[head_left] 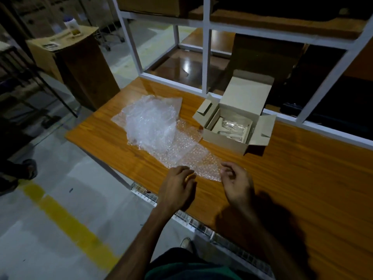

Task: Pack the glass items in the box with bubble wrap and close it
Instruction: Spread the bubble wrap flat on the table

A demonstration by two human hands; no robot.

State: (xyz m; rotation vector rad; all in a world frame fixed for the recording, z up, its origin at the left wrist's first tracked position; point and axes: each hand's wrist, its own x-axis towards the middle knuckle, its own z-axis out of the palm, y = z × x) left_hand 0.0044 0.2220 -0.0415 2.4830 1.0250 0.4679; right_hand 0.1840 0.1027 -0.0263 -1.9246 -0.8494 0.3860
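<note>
On bubble wrap, both hands' curled fingers touch.

Both my forearms bare, no sleeves in view, no rings or watch on left hand or right hand. Dark green shirt at bottom edge.

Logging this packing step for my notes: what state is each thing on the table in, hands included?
Box: open, lid and side flaps up, upright on the table.
Glass items: inside the box, clear, details hard to tell.
Bubble wrap: out of the box, partly spread flat, bunched at the far end.
Left hand: fingers resting on the wrap's near edge.
Right hand: fingers loosely curled at the near edge; grip unclear.
</note>
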